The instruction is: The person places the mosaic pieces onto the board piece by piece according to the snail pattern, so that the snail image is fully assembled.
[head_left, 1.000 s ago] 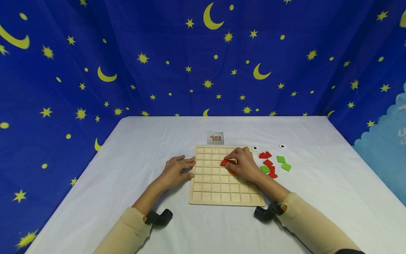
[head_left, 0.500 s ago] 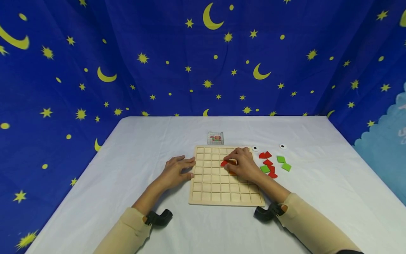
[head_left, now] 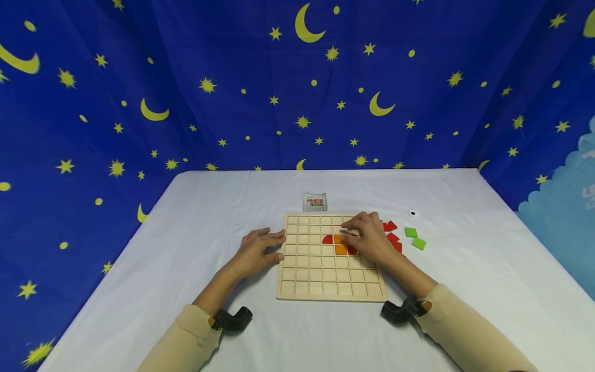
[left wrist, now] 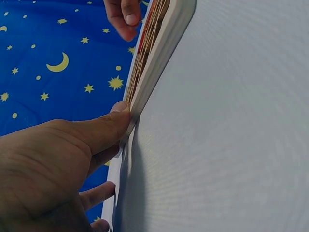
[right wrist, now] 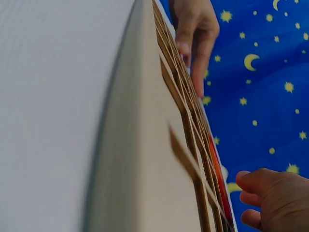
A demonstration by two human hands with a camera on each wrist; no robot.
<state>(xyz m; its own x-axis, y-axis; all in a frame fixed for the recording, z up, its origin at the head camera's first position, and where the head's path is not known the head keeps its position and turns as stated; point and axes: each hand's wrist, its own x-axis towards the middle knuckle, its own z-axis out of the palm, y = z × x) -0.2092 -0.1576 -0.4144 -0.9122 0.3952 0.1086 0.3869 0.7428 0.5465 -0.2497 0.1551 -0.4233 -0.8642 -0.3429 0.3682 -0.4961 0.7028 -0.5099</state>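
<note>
A pale wooden grid board [head_left: 316, 274] lies flat on the table. My left hand [head_left: 259, 253] rests at its left edge, fingers extended, the thumb [left wrist: 118, 108] touching the rim. My right hand [head_left: 369, 240] hovers over the upper right of the board with bent, slightly parted fingers; nothing clear shows between them in the right wrist view. Left of those fingertips a red quarter-round piece [head_left: 327, 239] sits in a cell. Beside it are orange square tiles [head_left: 341, 250], and a red piece [head_left: 351, 250] is partly covered by the hand.
Right of the board lie several red pieces [head_left: 394, 237], green tiles [head_left: 419, 243] and a white eye disc [head_left: 413, 213]. A small picture card [head_left: 315, 202] lies behind the board. White cloth covers the table [head_left: 223, 206]; a blue star-patterned curtain [head_left: 260, 62] hangs beyond.
My right hand has let go of the red quarter-round piece, left in its cell, and moved right, uncovering orange tiles. It now covers the nearer eye disc's spot. My left hand has stayed put.
</note>
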